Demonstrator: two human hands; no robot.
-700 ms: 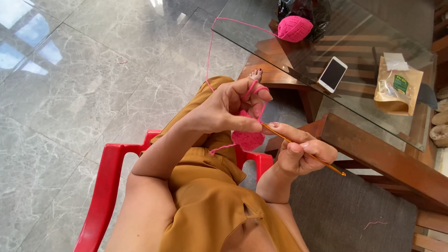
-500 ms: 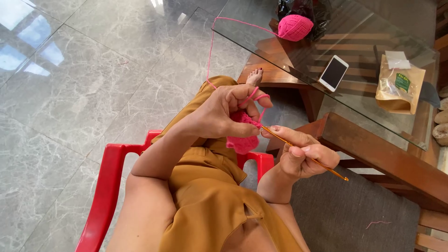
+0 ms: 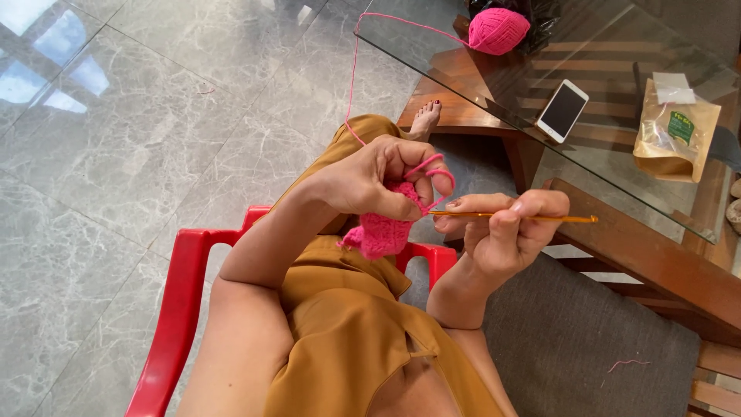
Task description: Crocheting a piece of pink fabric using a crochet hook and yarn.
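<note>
My left hand [image 3: 378, 179] pinches a small pink crocheted piece [image 3: 382, 232] between thumb and fingers, with pink yarn [image 3: 353, 85] looped over its forefinger. The strand runs up to a pink yarn ball [image 3: 498, 31] on the glass table [image 3: 617, 154]. My right hand [image 3: 505, 232] grips an orange crochet hook [image 3: 532, 218], held level, its tip at the top of the pink piece next to the left thumb. Both hands hover over my lap in mustard-coloured clothing.
I sit on a red plastic chair [image 3: 181, 301] on a grey marble floor [image 3: 116, 139]. The glass table carries a white phone [image 3: 563, 110] and a brown paper pouch [image 3: 675, 127]. A grey cushioned wooden seat [image 3: 579, 340] lies at the right. My bare foot [image 3: 424, 120] rests on the table's wooden base.
The right hand has turned the hook from a downward slant to level and brought its tip in to the piece. The left hand has closed tighter on the pink work.
</note>
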